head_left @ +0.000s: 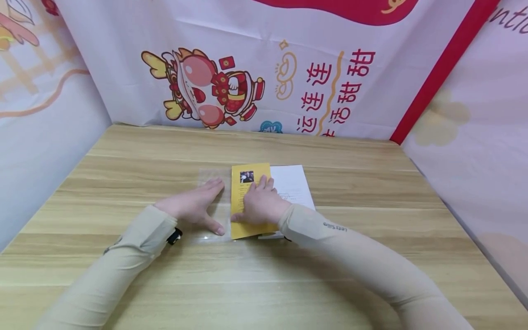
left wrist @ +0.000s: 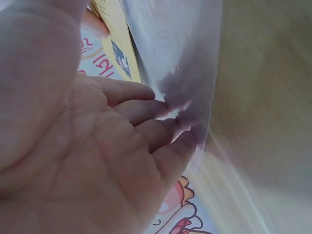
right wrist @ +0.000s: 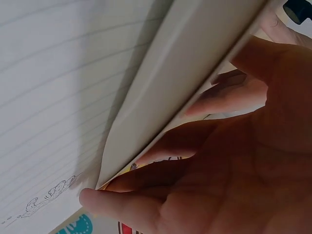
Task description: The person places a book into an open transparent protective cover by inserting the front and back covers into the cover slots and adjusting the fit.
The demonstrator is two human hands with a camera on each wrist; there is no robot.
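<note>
A notebook with a yellow cover (head_left: 237,195) lies in the middle of the table, and a white page (head_left: 292,178) shows on its right. Faint lines and a small drawing mark the lined page (right wrist: 48,112) in the right wrist view. My right hand (head_left: 264,204) rests over the yellow cover, fingers spread, thumb at its left edge. To the left extends a clear plastic sheet (head_left: 211,174), a book cover flap by its look. My left hand (head_left: 197,204) rests on it with extended fingers, their tips touching the plastic (left wrist: 190,48) in the left wrist view.
The wooden table (head_left: 350,270) reaches back to a white printed cloth (head_left: 264,27) with a cartoon figure and red characters. Light cloth panels stand along the left and right sides. A black strap device (head_left: 175,236) sits at my left wrist.
</note>
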